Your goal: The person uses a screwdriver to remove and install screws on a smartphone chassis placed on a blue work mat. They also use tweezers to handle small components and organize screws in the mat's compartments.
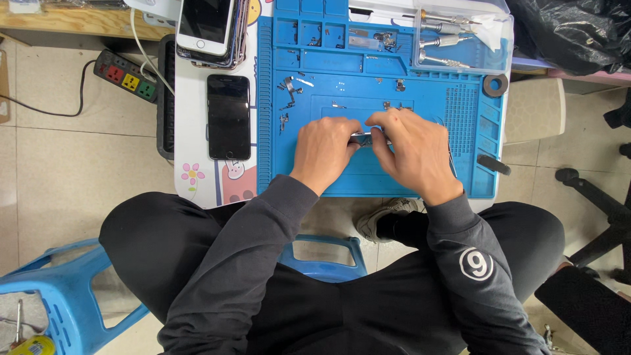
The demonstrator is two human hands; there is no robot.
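— Hands first: what are they on?

— Both meet at the middle of the blue mat (368,181). The left hand (322,150) is curled, fingers pinched down on the left end of a small silvery part (365,138); the right hand (411,152) is curled over its right end. Each one is grasping it, neither is slack. Most of the part is hidden under the fingers.

— How will that part handle?

— Judging by the glint and thinness, it looks light, stiff and easily bent or scratched, a bit slick too. Best held by the edges at both ends, as now, not pressed in the middle.

— Largest things around?

— The mat covers most of a small white table (190,141). At ten o'clock from the hands a black phone (229,117) lies face up beside the mat, well apart from them. Further up, at eleven o'clock, a stack of phones (209,29) sits with a white one on top. At one o'clock a clear box (460,36) holds metal drivers. A power strip (126,75) lies on the floor at ten o'clock.

— Smaller bits?

— A tape ring (495,85) at two o'clock on the mat's corner, and loose screws and brackets (289,89) scattered at eleven o'clock, near the left hand but not touching it.
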